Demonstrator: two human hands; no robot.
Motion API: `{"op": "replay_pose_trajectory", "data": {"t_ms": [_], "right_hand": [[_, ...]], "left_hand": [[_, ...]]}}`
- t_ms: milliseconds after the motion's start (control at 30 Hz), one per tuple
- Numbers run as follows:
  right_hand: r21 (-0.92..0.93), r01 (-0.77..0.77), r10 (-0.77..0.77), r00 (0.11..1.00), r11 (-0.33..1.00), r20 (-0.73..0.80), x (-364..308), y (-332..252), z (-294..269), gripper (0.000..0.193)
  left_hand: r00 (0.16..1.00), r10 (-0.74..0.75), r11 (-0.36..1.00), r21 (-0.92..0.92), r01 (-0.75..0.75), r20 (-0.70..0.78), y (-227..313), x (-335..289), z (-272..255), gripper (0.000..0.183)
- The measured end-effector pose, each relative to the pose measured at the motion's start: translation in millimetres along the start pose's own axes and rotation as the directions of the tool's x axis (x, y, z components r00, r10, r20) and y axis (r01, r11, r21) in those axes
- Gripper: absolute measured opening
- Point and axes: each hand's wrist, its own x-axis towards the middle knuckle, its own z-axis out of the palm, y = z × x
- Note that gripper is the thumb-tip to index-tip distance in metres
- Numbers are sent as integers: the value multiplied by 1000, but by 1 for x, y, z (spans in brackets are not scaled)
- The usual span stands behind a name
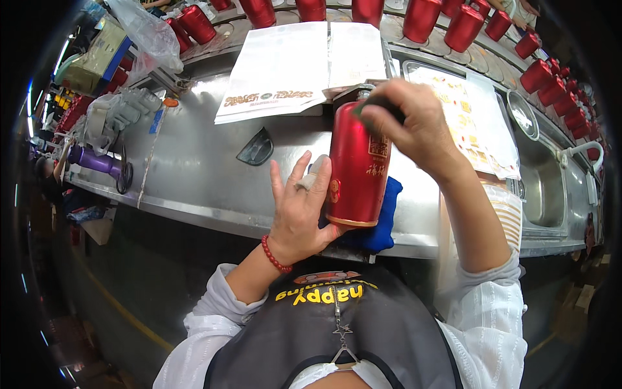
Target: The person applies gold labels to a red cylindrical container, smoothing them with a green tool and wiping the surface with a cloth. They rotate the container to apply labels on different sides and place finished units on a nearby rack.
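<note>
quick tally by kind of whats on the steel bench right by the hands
red bottle in the hands: 1
blue cloth pad: 1
white paper stack: 1
sticker sheet: 1
dark curved piece: 1
total: 5

The setting is showing itself as a factory packaging line. A long stainless steel workbench [194,175] is running across the view, and a conveyor [447,45] behind it is carrying rows of identical red bottles [421,19]. Stacked flat white paper bags [285,68] and sheets of labels [466,110] are lying on the bench. Grey work gloves [120,113] are lying at the left.
</note>
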Motion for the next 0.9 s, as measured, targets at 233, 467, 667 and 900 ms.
{"op": "replay_pose_trajectory", "data": {"t_ms": [233, 467, 667, 900], "right_hand": [[156, 80, -110, 974, 985, 198, -42, -9, -8, 19], [8, 365, -358, 909, 931, 215, -73, -34, -4, 19], [-154, 66, -95, 977, 986, -191, 3, 56, -52, 26], [-526, -33, -171, 927, 850, -334, 271, 253, -73, 58]], "left_hand": [[995, -69, 985, -153, 78, 66, -17, -19, 15, 101], [987, -52, 761, -634, 140, 155, -36, 3, 9, 101], [739, -143, -111, -753, 649, 658, -72, 133, 18, 59], [596, -175, 51, -597, 800, 784, -76, 139, -5, 26]]}}
